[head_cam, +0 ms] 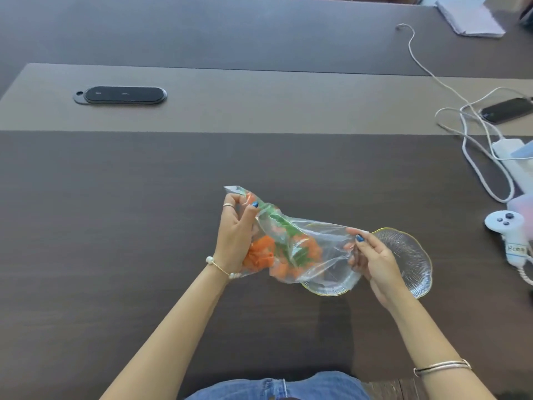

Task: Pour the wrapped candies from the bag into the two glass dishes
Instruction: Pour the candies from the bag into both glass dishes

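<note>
A clear plastic bag (320,246) of orange and green wrapped candies (284,249) hangs stretched between my hands above the dark table. My left hand (235,235) pinches the bag's upper left end. My right hand (372,258) pinches its right edge. Under and to the right of the bag lie two ribbed, gold-rimmed glass dishes: one (409,258) shows behind my right hand, the other (328,288) peeks out below the bag. Both overlap and look bare where they show.
A white game controller (504,226) lies right of the dishes. White cables (476,134), a power strip (510,157) and a dark phone (504,110) crowd the far right. A black oval panel (121,95) sits in the table's lighter strip. Folded paper (467,20) lies at the far right corner.
</note>
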`<control>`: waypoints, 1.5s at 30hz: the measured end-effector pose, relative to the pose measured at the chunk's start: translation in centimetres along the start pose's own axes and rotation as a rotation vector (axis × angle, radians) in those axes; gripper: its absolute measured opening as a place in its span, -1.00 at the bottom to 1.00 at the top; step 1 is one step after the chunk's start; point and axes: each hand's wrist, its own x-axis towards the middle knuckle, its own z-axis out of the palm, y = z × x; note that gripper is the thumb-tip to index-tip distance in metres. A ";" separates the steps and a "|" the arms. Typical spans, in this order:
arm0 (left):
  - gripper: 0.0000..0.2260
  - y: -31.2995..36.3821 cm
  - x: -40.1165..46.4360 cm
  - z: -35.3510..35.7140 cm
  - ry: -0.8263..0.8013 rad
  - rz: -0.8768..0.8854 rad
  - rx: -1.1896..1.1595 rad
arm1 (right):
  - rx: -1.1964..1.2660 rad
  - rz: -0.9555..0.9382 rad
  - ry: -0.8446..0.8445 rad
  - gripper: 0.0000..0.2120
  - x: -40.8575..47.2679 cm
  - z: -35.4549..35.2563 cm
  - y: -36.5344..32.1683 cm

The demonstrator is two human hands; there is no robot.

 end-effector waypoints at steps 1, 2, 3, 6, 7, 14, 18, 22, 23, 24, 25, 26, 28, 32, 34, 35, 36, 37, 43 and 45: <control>-0.81 0.2 0.0 0.3 -0.009 0.019 0.020 | 0.012 0.005 0.001 -0.72 0.1 -0.1 0.1; -0.80 0.2 0.0 0.5 -0.014 0.032 0.040 | 0.025 0.008 -0.002 -0.73 0.2 -0.2 0.2; -0.80 0.1 0.0 0.6 -0.015 0.041 0.055 | 0.034 0.011 -0.002 -0.73 0.3 -0.3 0.2; -0.80 0.3 -0.4 0.8 0.007 0.055 0.082 | 0.042 0.020 -0.010 -0.74 0.4 -0.3 0.3; -0.80 0.6 -0.7 1.0 0.013 0.060 0.087 | 0.044 0.025 -0.021 -0.74 0.5 -0.2 0.3; -0.79 2.1 -1.5 0.8 0.042 0.136 0.103 | -0.022 0.055 -0.071 -0.74 0.9 0.3 0.0; -0.80 1.8 -1.2 -0.9 0.100 0.129 0.122 | -0.038 0.022 -0.111 -0.75 0.7 0.9 -1.0; -0.79 1.0 -1.0 -3.7 0.192 0.111 0.112 | -0.091 -0.020 -0.165 -0.78 0.1 2.0 -2.7; -0.78 0.8 -0.9 -4.4 0.223 0.111 0.121 | -0.100 -0.027 -0.180 -0.79 -0.1 2.3 -3.2; -0.77 0.6 -0.9 -5.1 0.256 0.102 0.124 | -0.107 -0.033 -0.194 -0.79 -0.2 2.7 -3.7; -0.77 0.4 -0.8 -5.6 0.290 0.089 0.122 | -0.115 -0.042 -0.208 -0.79 -0.4 3.1 -4.1; -0.76 0.3 -0.8 -6.1 0.319 0.078 0.118 | -0.124 -0.052 -0.223 -0.79 -0.5 3.5 -4.5; -0.76 0.1 -0.8 -6.8 0.354 0.060 0.096 | -0.145 -0.074 -0.248 -0.79 -0.7 4.2 -5.2; -0.75 0.0 -0.8 -7.4 0.356 0.043 0.047 | -0.161 -0.099 -0.249 -0.80 -1.1 5.2 -6.2; -0.76 -0.1 -0.8 -7.5 0.342 0.040 0.037 | -0.167 -0.107 -0.240 -0.80 -1.3 5.4 -6.6; -0.76 -0.2 -0.8 -7.5 0.334 0.040 0.032 | -0.173 -0.112 -0.235 -0.79 -1.5 5.3 -6.8; -0.76 -0.4 -0.8 -7.6 0.326 0.038 0.027 | -0.181 -0.118 -0.232 -0.79 -1.6 5.2 -7.0; -0.76 -0.6 -0.8 -7.7 0.318 0.035 0.022 | -0.192 -0.126 -0.230 -0.79 -1.8 5.1 -7.1; -0.77 -1.0 -1.2 -5.4 0.232 0.039 -0.006 | -0.216 -0.198 -0.171 -0.79 -3.1 2.2 -8.6; -0.78 -1.0 -1.2 -3.4 0.170 0.054 0.012 | -0.210 -0.211 -0.126 -0.79 -3.5 0.1 -9.1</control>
